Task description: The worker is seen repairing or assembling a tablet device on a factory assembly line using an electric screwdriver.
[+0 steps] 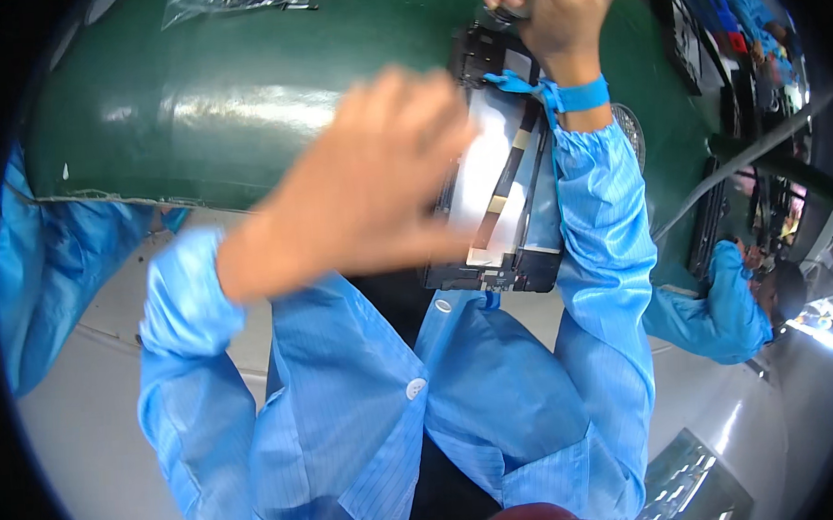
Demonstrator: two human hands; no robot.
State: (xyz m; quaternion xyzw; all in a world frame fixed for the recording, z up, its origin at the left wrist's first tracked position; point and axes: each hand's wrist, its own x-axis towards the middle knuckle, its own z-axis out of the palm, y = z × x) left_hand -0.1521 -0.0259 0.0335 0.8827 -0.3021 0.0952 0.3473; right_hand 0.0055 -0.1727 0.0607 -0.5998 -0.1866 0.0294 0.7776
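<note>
An opened tablet-like device [542, 208] lies at the table's near edge, showing silver battery surfaces, dark ribbon strips and circuit parts. My left hand [366, 174], blurred by motion, is over its left side; the thumb stands apart from the fingers and nothing shows in its grip. Beyond the device's far end, my right hand [564, 21] has its fingers closed round an object with a dark end and a pale part, mostly hidden by the hand. A blue wrist strap [584, 96] circles the right wrist, its loose end hanging over the device.
Green matting covers the table [241, 72]. A clear plastic bag [229, 0] with small dark parts lies at the far left. A grey cable [747, 157] crosses the right side. People in blue work clothes sit at the left and right [716, 317].
</note>
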